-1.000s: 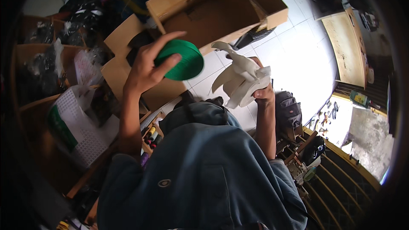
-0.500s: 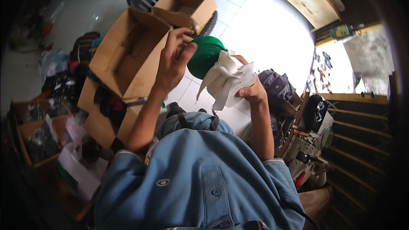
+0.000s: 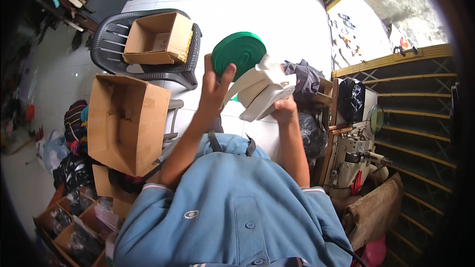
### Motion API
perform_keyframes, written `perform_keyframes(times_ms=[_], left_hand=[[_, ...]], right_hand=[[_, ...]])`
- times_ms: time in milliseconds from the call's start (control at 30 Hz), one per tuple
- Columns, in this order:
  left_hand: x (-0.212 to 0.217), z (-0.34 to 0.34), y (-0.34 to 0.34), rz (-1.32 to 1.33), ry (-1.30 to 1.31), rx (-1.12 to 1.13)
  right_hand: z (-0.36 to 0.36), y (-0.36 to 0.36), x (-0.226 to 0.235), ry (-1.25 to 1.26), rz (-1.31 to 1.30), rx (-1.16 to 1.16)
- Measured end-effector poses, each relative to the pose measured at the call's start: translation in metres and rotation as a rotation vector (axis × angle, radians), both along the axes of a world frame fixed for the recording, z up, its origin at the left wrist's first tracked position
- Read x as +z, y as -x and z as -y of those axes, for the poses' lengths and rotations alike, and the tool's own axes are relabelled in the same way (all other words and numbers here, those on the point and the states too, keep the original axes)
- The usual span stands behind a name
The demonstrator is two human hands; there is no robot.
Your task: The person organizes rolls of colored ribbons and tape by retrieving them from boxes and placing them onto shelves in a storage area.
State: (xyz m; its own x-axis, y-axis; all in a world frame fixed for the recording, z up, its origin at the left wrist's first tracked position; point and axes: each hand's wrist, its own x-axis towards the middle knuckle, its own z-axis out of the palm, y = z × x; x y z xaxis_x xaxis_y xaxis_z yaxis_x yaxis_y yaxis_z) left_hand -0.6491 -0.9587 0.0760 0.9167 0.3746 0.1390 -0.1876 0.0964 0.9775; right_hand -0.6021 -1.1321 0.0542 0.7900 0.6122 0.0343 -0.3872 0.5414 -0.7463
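Observation:
A flat coil of green webbing [image 3: 239, 52] is raised in front of me. My left hand [image 3: 216, 85] is closed on its lower left edge, the thumb on the near face and the fingers partly hidden behind. Below it and to the right, my right hand [image 3: 284, 109] grips loosely wound rolls of white strap [image 3: 264, 91]. Loose white ends stick up and hang toward my left wrist. The white rolls overlap the lower right of the green coil. Most of my right fingers are hidden behind the white strap.
An open cardboard box [image 3: 126, 123] stands at left; a smaller box [image 3: 157, 39] sits on a black plastic chair [image 3: 111, 44]. A sewing machine [image 3: 354, 151] is at right, by a folding metal gate [image 3: 415, 133]. A dark backpack [image 3: 303, 80] lies beyond my right hand.
My left hand, earlier beside the green coil with fingers apart, is now closed on it. The view has turned, so boxes and chair appear farther left. My right hand keeps the white strap.

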Motion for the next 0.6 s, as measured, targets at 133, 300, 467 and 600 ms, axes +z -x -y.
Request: perform_keyframes(times_ms=[133,300,467,600], left_hand=[[0.007,-0.068,-0.058,-0.068,-0.158,-0.326],[0.012,-0.110,-0.116,0.018,-0.256,-0.585],[0.015,-0.109,-0.174,-0.065,-0.376,-0.613],[0.007,-0.108,-0.206,-0.155,-0.568,-0.523]], right_hand=[[0.019,-0.054,-0.005,0.126,-0.039,-0.229],[-0.017,-0.119,0.009,0.434,-0.073,-0.453],[-0.081,-0.130,-0.025,0.251,-0.183,-0.202],[-0.102,-0.150,-0.033,0.125,-0.436,-0.114]])
